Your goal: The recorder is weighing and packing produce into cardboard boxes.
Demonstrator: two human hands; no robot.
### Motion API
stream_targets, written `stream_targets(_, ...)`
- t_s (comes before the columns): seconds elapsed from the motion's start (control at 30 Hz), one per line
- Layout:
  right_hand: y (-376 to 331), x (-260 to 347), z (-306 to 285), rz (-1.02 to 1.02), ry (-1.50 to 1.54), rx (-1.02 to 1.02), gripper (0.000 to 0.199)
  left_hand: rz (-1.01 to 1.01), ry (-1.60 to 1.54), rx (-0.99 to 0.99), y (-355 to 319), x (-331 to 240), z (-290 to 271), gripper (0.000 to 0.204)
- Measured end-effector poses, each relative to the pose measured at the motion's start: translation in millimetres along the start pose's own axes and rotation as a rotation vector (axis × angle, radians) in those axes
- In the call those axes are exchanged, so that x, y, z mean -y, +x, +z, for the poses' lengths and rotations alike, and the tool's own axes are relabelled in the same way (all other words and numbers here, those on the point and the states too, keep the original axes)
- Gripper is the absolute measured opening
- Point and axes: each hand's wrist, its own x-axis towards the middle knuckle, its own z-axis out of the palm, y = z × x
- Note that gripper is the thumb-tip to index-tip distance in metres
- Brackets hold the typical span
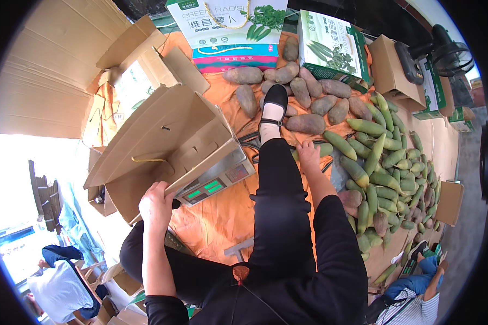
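Left fingers hold box, right fingers radish.

The green radishes heaped at three o'clock run from deep leaf green to pale yellow-green at their tips, while the tubers between one and two o'clock are dusty brown with a purplish tinge. Toward nine o'clock, the open carton is plain tan, with a yellow cord handle; the silver-grey scale glows bright green at its display. Bright orange sheeting lies beneath. At twelve, a white gift box bears green leafy artwork above a teal-and-magenta carton. Trousers, sleeves and shoe are black; between four and five, a co-worker's shirt is striped.
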Motion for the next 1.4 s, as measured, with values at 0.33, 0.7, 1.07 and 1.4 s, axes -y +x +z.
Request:
stream_targets(0.33,-25.1,-24.5,-21.0,0.054,0.154,0.058,0.053,0.026,-0.017,-0.016,-3.0,6.1,0.4,0.016)
stream_targets(0.7,-32.0,-61.4,-121.1,0.260,1.678,-0.295,0.064,0.047,0.020,-0.014,-6.8,17.8,2.4,0.018)
stream_targets(1.07,-48.3,52.4,-374.7,-0.629,1.757,-0.448,0.058,0.142,0.059,-0.031,-13.8,24.0,0.9,0.017)
stream_targets(1.4,-18.1,214.2,-348.4,-0.866,0.678,-0.216,0.050,0.248,0.051,-0.048,-17.9,8.8,6.3,0.020)
